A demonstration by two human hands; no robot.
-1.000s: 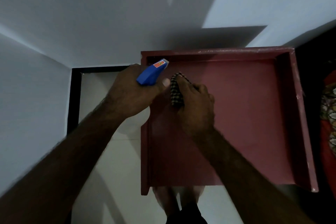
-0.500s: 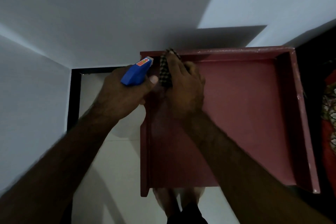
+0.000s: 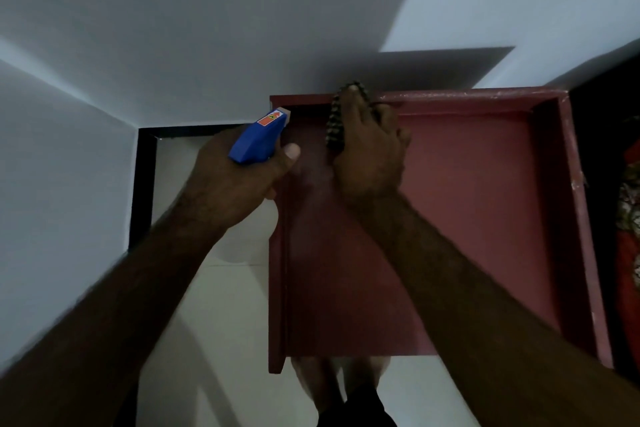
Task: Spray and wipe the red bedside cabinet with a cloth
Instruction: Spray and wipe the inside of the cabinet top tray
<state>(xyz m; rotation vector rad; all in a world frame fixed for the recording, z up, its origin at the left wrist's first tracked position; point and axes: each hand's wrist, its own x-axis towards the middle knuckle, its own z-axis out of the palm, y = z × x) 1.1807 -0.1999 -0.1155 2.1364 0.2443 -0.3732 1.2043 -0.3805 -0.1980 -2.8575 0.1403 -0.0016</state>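
Checked dark cloth (image 3: 335, 121): mostly hidden under my right hand (image 3: 369, 146), pressed flat at the red wooden cabinet's (image 3: 485, 204) back rim. Blue plastic spray bottle (image 3: 258, 137): body hidden, head clenched in my left hand (image 3: 235, 184).

One red cabinet (image 3: 467, 218), one blue spray bottle (image 3: 258, 139), one checked cloth (image 3: 334, 125), two hands: left hand (image 3: 235, 180), right hand (image 3: 370, 152).

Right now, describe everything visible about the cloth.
The cloth is a small piece of fabric checked in dark and pale squares, mostly hidden under the right hand. Only a bunched strip shows along the hand's left side and past the fingertips. The hand presses it flat against the red cabinet at the far left corner, where it rides up over the raised back rim. Whether it is damp cannot be told.
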